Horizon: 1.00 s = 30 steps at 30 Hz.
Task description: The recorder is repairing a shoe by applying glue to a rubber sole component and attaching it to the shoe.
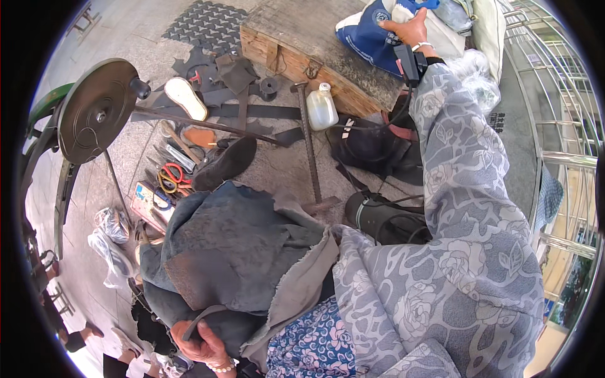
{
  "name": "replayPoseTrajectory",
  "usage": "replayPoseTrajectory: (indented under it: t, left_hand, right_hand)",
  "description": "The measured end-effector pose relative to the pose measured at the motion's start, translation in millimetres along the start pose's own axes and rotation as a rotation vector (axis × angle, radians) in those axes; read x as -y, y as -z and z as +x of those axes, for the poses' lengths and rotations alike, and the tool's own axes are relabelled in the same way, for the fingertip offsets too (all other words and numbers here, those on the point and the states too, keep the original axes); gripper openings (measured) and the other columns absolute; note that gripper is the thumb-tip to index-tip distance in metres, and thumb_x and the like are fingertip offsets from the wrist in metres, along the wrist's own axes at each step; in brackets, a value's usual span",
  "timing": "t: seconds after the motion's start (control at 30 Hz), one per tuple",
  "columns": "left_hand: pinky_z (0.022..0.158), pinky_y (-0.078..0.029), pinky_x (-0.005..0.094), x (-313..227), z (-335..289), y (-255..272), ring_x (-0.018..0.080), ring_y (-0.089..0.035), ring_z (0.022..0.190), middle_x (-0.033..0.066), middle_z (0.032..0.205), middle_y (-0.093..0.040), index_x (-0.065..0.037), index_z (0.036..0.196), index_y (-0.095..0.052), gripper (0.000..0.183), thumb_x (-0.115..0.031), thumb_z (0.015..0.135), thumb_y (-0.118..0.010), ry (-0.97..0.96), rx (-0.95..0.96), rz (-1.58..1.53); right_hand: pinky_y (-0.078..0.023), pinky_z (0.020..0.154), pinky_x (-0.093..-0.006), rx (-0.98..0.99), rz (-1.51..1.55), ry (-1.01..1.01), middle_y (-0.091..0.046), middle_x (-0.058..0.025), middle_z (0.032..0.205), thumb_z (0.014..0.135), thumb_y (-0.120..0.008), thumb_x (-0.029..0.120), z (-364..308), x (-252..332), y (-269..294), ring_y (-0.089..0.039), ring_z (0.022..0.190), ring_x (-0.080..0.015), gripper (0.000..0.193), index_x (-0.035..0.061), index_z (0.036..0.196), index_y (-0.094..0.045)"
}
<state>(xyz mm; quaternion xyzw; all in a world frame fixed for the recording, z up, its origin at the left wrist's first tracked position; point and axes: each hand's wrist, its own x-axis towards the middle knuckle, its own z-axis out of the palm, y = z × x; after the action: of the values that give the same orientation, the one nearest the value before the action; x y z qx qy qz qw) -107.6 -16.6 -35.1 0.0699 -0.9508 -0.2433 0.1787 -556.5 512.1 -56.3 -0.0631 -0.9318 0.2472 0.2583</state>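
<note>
My left hand [201, 345], low at the left, has its fingers closed on a dark strip [211, 313] of leather-like material beside my lap. A worn dark apron [233, 246] with a brown patch lies over my lap. My right arm reaches far forward, and my right hand [409, 30] grips a blue and white cloth bag [368, 39] on top of a wooden box [309, 31]. Part of its fingers is hidden by the bag's folds. Beyond my knees lie a dark shoe sole [225, 165], red-handled scissors [171, 173] and several hand tools.
At the left stands a machine with a large dark wheel [101, 110]. A metal rod stand [305, 145], a plastic bottle [322, 107], a pale insole [186, 99] and black bags [372, 148] are on the ground ahead. Metal railings [561, 126] run along the right.
</note>
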Motion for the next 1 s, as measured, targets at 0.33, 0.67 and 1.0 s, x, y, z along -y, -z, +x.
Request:
replayPoseTrajectory:
  t: [0.33,0.67,1.0]
  left_hand:
    - [0.061,-0.04,0.0374,-3,8,0,0.0286,-0.049,0.066,0.01,0.075,-0.05,-0.004,0.084,-0.048,0.016,-0.012,0.078,-0.061,-0.033,-0.009,-0.044]
    - [0.06,-0.041,0.0379,-8,10,3,0.0289,-0.051,0.066,0.0108,0.075,-0.052,-0.004,0.083,-0.049,0.019,-0.01,0.075,-0.065,0.003,-0.006,0.022]
    - [0.06,-0.042,0.0366,-6,15,1,0.0278,-0.05,0.066,0.0112,0.076,-0.051,-0.005,0.089,-0.049,0.024,-0.016,0.076,-0.066,0.028,0.034,0.016]
  right_hand:
    - [-0.048,0.073,-0.0308,-0.005,0.468,-0.293,-0.064,-0.0079,0.092,0.06,-0.08,0.014,-37,-49,-7,-0.06,0.081,-0.0179,0.061,0.0003,0.114,-0.055]
    - [-0.036,0.095,-0.0364,0.368,0.803,0.028,-0.062,-0.0143,0.105,0.067,-0.06,-0.001,-15,119,53,-0.056,0.102,-0.0299,0.047,0.0082,0.113,-0.057]
    - [-0.047,0.077,-0.0334,-0.012,0.518,1.041,-0.064,-0.0106,0.086,0.076,-0.063,0.005,-61,217,-67,-0.061,0.082,-0.0237,0.028,0.0016,0.104,-0.059]
